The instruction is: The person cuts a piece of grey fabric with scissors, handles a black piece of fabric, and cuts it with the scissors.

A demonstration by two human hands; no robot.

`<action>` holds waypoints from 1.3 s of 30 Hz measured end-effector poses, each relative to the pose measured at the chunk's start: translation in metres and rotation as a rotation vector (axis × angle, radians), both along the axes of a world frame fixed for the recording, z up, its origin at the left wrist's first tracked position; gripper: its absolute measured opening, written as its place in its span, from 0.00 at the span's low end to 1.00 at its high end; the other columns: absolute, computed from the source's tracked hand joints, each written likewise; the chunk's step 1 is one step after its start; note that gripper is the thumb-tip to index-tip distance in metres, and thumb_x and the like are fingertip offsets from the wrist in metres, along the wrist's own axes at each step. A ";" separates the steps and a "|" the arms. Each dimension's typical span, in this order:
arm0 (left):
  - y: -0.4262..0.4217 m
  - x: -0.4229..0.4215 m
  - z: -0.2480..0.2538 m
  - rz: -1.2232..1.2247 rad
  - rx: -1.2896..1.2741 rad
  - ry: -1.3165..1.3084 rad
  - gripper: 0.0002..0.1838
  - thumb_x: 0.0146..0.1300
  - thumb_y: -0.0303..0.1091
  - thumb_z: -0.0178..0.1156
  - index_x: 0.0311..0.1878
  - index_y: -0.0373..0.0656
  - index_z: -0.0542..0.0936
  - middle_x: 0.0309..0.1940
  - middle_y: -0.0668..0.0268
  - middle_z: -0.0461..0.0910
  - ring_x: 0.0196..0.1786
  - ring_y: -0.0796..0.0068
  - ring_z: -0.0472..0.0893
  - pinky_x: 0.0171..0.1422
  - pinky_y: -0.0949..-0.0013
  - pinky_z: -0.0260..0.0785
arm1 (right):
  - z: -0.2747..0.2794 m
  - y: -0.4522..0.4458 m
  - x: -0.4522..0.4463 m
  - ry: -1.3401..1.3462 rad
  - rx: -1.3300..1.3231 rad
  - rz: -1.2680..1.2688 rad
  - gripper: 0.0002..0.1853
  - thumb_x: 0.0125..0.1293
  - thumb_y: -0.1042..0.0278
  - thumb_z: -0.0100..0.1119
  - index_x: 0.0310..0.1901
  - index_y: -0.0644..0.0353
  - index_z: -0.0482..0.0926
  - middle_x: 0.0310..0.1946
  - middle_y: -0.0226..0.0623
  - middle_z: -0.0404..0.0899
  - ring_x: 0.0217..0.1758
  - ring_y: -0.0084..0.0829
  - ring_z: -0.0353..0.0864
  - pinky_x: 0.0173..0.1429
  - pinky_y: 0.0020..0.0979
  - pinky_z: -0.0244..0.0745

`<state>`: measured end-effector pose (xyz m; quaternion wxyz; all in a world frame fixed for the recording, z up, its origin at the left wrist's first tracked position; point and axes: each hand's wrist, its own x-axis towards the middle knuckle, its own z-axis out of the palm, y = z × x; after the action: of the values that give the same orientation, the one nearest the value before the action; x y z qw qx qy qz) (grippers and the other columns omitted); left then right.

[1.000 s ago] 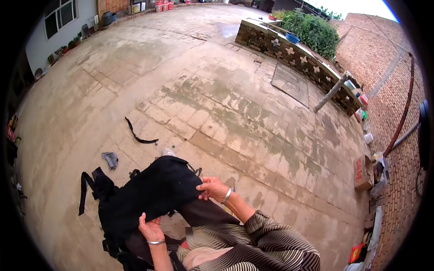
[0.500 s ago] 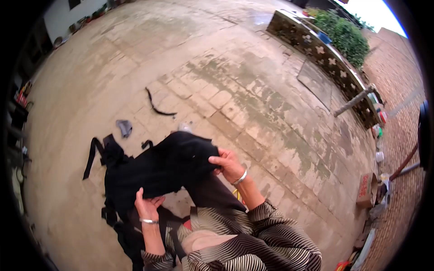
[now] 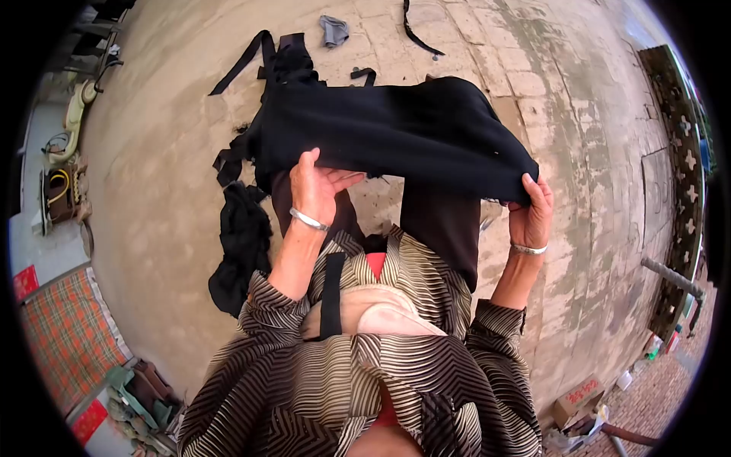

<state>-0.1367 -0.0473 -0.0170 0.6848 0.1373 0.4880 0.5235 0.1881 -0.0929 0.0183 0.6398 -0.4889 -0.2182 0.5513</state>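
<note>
A wide piece of black cloth (image 3: 381, 126) lies stretched sideways across the lap, over dark trouser legs. At its right end my right hand (image 3: 533, 209) is closed, thumb on top, gripping the corner. By the lower edge, left of the middle, my left hand (image 3: 316, 189) is open, palm up, thumb raised and fingers stretched along the cloth. Whether those fingers bear any of its weight I cannot tell. A black strip (image 3: 245, 61) and bunched dark fabric (image 3: 293, 65) show beyond the cloth's left end.
A heap of black fabric (image 3: 242, 247) rests on the paved ground at left. Farther out lie a grey scrap (image 3: 333, 30), a small black scrap (image 3: 365, 75) and a curved black strip (image 3: 415, 32). A cardboard box (image 3: 579, 401) stands at lower right, a plaid cloth (image 3: 72, 327) at left.
The view has turned down and to the right. My right hand has moved outward, away from my left, and the black cloth between them is pulled longer and flatter.
</note>
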 end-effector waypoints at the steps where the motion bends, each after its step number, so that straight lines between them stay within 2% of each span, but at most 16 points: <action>1: -0.001 0.001 0.003 -0.001 -0.002 0.002 0.24 0.66 0.45 0.48 0.48 0.29 0.75 0.43 0.44 0.81 0.44 0.49 0.83 0.51 0.49 0.78 | 0.002 0.002 0.000 0.002 -0.002 -0.001 0.12 0.65 0.72 0.57 0.48 0.66 0.78 0.36 0.32 0.83 0.27 0.17 0.80 0.26 0.17 0.72; 3: -0.006 0.002 0.009 0.061 0.073 0.057 0.24 0.65 0.44 0.48 0.46 0.27 0.75 0.41 0.43 0.81 0.42 0.50 0.84 0.51 0.49 0.78 | 0.003 0.005 -0.001 -0.024 0.007 -0.074 0.11 0.65 0.72 0.56 0.48 0.66 0.77 0.35 0.31 0.83 0.26 0.17 0.80 0.25 0.18 0.72; 7: -0.009 -0.013 0.032 -0.065 -0.051 0.149 0.25 0.66 0.45 0.48 0.41 0.26 0.78 0.32 0.46 0.82 0.31 0.55 0.84 0.41 0.58 0.80 | 0.012 0.003 0.000 -0.038 0.053 -0.076 0.17 0.65 0.73 0.56 0.54 0.68 0.75 0.45 0.38 0.83 0.42 0.26 0.83 0.45 0.25 0.79; 8: -0.009 -0.019 0.043 -0.154 -0.064 0.283 0.26 0.66 0.47 0.48 0.38 0.26 0.79 0.27 0.48 0.82 0.25 0.60 0.83 0.34 0.63 0.78 | 0.008 0.001 0.006 -0.057 0.086 -0.053 0.18 0.65 0.74 0.56 0.56 0.69 0.74 0.49 0.40 0.81 0.50 0.28 0.81 0.57 0.29 0.75; 9: -0.009 -0.024 0.050 -0.248 -0.080 0.415 0.28 0.67 0.49 0.48 0.34 0.26 0.80 0.22 0.51 0.81 0.19 0.64 0.81 0.27 0.68 0.76 | 0.006 0.000 0.009 -0.049 0.084 -0.042 0.18 0.65 0.74 0.56 0.56 0.69 0.74 0.49 0.40 0.81 0.50 0.28 0.81 0.57 0.29 0.75; 10: -0.009 -0.027 0.050 -0.159 0.025 0.559 0.29 0.67 0.51 0.50 0.31 0.28 0.81 0.16 0.55 0.79 0.14 0.72 0.77 0.19 0.74 0.71 | 0.004 -0.001 0.012 -0.059 0.067 -0.036 0.17 0.65 0.75 0.56 0.56 0.69 0.74 0.49 0.40 0.81 0.50 0.28 0.81 0.58 0.29 0.74; 11: -0.007 -0.038 0.049 -0.138 0.115 0.639 0.23 0.67 0.46 0.55 0.33 0.30 0.81 0.18 0.58 0.80 0.16 0.76 0.77 0.23 0.76 0.70 | 0.003 -0.003 0.015 -0.073 0.050 -0.034 0.17 0.66 0.75 0.56 0.55 0.69 0.74 0.48 0.40 0.81 0.51 0.28 0.81 0.58 0.29 0.73; 15: 0.018 -0.057 0.060 -0.139 0.420 1.051 0.07 0.59 0.26 0.65 0.39 0.35 0.82 0.27 0.68 0.80 0.27 0.84 0.76 0.33 0.80 0.69 | -0.001 -0.003 0.021 -0.068 0.064 -0.008 0.15 0.67 0.74 0.55 0.53 0.69 0.75 0.45 0.39 0.82 0.44 0.26 0.82 0.47 0.25 0.77; 17: 0.027 -0.064 0.064 -0.394 0.621 1.369 0.11 0.52 0.23 0.66 0.40 0.35 0.81 0.33 0.67 0.80 0.34 0.77 0.79 0.40 0.75 0.71 | 0.001 0.000 0.020 -0.060 0.082 0.002 0.14 0.67 0.74 0.55 0.53 0.69 0.75 0.44 0.38 0.82 0.42 0.25 0.83 0.42 0.24 0.76; 20: 0.032 -0.070 0.060 -0.639 0.886 1.455 0.13 0.46 0.21 0.66 0.38 0.36 0.79 0.37 0.64 0.76 0.41 0.66 0.77 0.45 0.67 0.70 | 0.005 0.005 0.013 -0.063 0.075 -0.036 0.13 0.67 0.73 0.54 0.52 0.68 0.75 0.41 0.37 0.82 0.37 0.23 0.82 0.35 0.23 0.75; 23: 0.032 -0.071 0.052 -0.699 0.864 1.542 0.12 0.46 0.21 0.65 0.35 0.37 0.76 0.37 0.62 0.73 0.43 0.59 0.74 0.45 0.61 0.68 | 0.005 0.006 0.015 -0.071 0.051 -0.051 0.13 0.68 0.73 0.54 0.52 0.68 0.76 0.40 0.37 0.83 0.35 0.23 0.82 0.32 0.22 0.74; 29: 0.035 -0.076 0.039 -0.652 0.935 1.462 0.10 0.48 0.18 0.62 0.33 0.36 0.73 0.27 0.61 0.71 0.33 0.64 0.74 0.38 0.67 0.67 | 0.011 0.012 0.016 -0.078 0.045 -0.033 0.13 0.68 0.72 0.54 0.51 0.68 0.76 0.40 0.37 0.83 0.34 0.22 0.82 0.30 0.22 0.74; 31: 0.042 -0.082 0.040 -0.717 0.778 1.226 0.09 0.51 0.18 0.61 0.35 0.35 0.73 0.27 0.63 0.72 0.31 0.69 0.74 0.37 0.69 0.67 | 0.020 0.022 0.012 -0.106 0.040 -0.071 0.11 0.68 0.72 0.54 0.49 0.67 0.77 0.38 0.36 0.83 0.33 0.21 0.82 0.29 0.22 0.73; 33: 0.046 -0.084 0.042 -0.749 0.758 1.207 0.08 0.53 0.18 0.59 0.36 0.34 0.74 0.27 0.63 0.73 0.29 0.73 0.74 0.38 0.71 0.67 | 0.028 0.029 0.014 -0.117 0.075 -0.018 0.08 0.68 0.72 0.54 0.45 0.65 0.77 0.34 0.33 0.82 0.29 0.20 0.80 0.26 0.22 0.71; 35: 0.048 -0.082 0.043 -0.609 0.776 1.166 0.07 0.54 0.18 0.59 0.36 0.34 0.73 0.26 0.60 0.72 0.30 0.67 0.76 0.36 0.67 0.68 | 0.040 0.040 0.011 -0.159 0.080 -0.035 0.07 0.68 0.71 0.54 0.43 0.64 0.77 0.30 0.31 0.80 0.23 0.19 0.76 0.23 0.20 0.68; 39: 0.056 -0.088 0.038 -0.260 0.885 1.288 0.05 0.62 0.20 0.57 0.40 0.39 0.73 0.22 0.65 0.73 0.23 0.74 0.73 0.31 0.71 0.67 | 0.061 0.056 0.017 -0.224 0.200 0.061 0.07 0.68 0.71 0.55 0.43 0.66 0.76 0.26 0.31 0.77 0.17 0.17 0.69 0.20 0.19 0.61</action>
<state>-0.2251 0.0091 0.0210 0.2052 0.7288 0.5148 0.4022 0.2049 -0.0370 0.0796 0.6400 -0.4744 -0.3569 0.4879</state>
